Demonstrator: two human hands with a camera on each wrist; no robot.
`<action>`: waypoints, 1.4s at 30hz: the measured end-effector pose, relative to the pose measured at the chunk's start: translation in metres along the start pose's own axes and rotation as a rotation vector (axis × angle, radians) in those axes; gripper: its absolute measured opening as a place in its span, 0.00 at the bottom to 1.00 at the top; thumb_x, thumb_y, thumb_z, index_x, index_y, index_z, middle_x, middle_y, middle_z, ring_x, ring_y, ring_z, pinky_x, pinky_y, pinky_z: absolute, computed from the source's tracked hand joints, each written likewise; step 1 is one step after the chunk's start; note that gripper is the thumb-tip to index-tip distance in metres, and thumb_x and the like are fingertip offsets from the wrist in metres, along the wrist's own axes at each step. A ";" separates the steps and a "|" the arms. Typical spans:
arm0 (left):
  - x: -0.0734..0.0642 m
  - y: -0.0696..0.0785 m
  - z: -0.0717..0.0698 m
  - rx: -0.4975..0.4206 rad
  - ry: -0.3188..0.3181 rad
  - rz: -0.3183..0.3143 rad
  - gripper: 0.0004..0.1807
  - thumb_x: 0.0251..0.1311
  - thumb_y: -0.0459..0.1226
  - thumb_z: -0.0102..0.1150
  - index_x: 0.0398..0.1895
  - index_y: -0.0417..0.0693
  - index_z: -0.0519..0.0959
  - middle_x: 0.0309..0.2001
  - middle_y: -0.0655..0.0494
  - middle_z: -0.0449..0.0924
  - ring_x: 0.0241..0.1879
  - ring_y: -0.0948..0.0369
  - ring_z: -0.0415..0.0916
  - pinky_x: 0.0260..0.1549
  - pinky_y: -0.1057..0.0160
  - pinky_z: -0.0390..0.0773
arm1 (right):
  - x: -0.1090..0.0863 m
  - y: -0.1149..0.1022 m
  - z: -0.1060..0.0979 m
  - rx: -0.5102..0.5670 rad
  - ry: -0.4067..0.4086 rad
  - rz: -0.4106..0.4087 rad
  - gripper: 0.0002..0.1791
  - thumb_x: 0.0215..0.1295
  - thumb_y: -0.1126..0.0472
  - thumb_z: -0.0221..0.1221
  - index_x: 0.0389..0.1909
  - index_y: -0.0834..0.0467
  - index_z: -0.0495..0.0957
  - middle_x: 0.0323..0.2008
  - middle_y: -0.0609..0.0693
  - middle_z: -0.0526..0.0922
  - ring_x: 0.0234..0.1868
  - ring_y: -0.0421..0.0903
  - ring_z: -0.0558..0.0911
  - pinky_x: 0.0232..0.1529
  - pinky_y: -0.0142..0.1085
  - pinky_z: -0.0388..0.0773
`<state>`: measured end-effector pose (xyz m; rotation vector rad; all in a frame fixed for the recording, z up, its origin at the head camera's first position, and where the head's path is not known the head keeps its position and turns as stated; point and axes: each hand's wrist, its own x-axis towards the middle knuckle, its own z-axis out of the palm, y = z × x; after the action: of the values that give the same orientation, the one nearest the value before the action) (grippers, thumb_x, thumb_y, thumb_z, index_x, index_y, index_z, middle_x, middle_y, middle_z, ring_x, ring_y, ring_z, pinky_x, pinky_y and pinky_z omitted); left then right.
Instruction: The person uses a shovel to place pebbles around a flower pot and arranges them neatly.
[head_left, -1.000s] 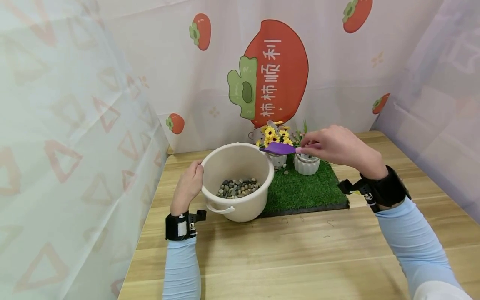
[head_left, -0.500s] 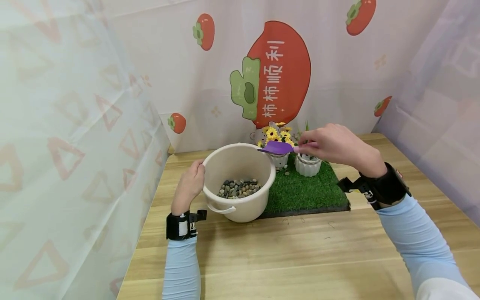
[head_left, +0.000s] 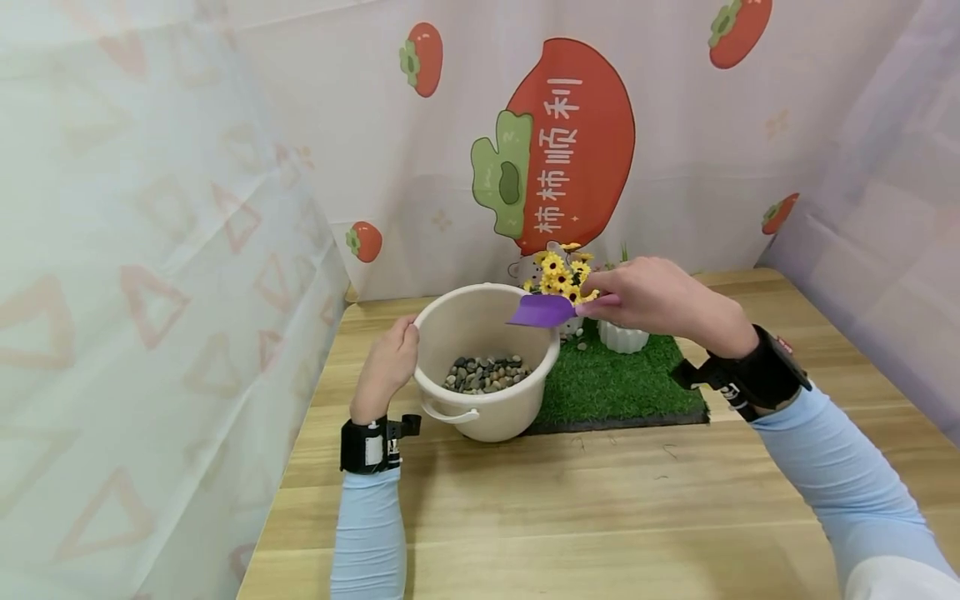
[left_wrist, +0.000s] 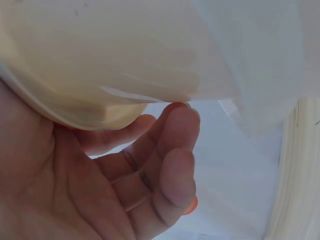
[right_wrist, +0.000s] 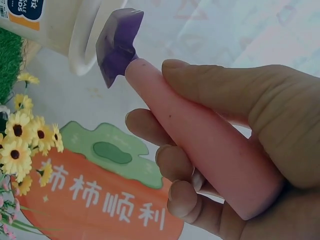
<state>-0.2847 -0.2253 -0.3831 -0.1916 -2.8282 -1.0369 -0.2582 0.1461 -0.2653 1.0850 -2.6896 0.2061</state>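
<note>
My left hand point(head_left: 388, 362) grips the rim of a cream bucket point(head_left: 498, 412) on its left side. In the left wrist view its fingers curl below the bucket's wall point(left_wrist: 125, 55). Grey and brown pebbles point(head_left: 487, 375) cover part of the bucket's bottom. My right hand point(head_left: 652, 296) holds a small trowel by its pink handle point(right_wrist: 200, 135), the fingers wrapped round it. The trowel's purple blade point(head_left: 542, 311) hangs over the bucket's right rim, pointing left. No pebbles show on the blade.
Behind the trowel stands a pot of yellow flowers point(head_left: 558, 279). A white ribbed pot point(head_left: 624, 337) is partly hidden by my right hand. Both pots stand on a green turf mat point(head_left: 622, 387) right of the bucket, on a wooden table point(head_left: 562, 517). Printed curtains point(head_left: 420, 167) enclose the table.
My right hand has brought the trowel left and slightly down, so its blade now overlaps the bucket's opening. The left hand keeps its grip on the rim. The head view has shifted slightly.
</note>
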 end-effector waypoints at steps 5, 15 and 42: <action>0.001 0.001 0.001 -0.004 -0.003 -0.001 0.27 0.76 0.47 0.28 0.71 0.48 0.65 0.59 0.40 0.78 0.53 0.44 0.79 0.49 0.44 0.78 | 0.007 -0.002 0.005 -0.020 -0.017 -0.004 0.09 0.64 0.50 0.64 0.41 0.49 0.83 0.22 0.41 0.78 0.23 0.37 0.73 0.27 0.34 0.69; 0.001 0.000 0.003 -0.016 0.006 0.007 0.28 0.76 0.47 0.28 0.70 0.47 0.66 0.59 0.40 0.78 0.53 0.44 0.79 0.49 0.45 0.78 | 0.020 -0.008 0.012 -0.057 -0.021 -0.008 0.06 0.64 0.51 0.64 0.32 0.48 0.78 0.20 0.42 0.73 0.24 0.39 0.70 0.23 0.33 0.65; 0.000 0.001 0.002 -0.007 0.014 0.010 0.27 0.76 0.47 0.28 0.70 0.46 0.66 0.60 0.39 0.77 0.55 0.43 0.78 0.52 0.43 0.77 | 0.032 -0.023 0.026 -0.123 -0.123 -0.007 0.07 0.67 0.53 0.62 0.33 0.50 0.85 0.28 0.47 0.75 0.33 0.47 0.67 0.30 0.36 0.64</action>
<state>-0.2851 -0.2235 -0.3837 -0.1979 -2.8080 -1.0425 -0.2683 0.1026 -0.2807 1.1035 -2.7630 -0.0274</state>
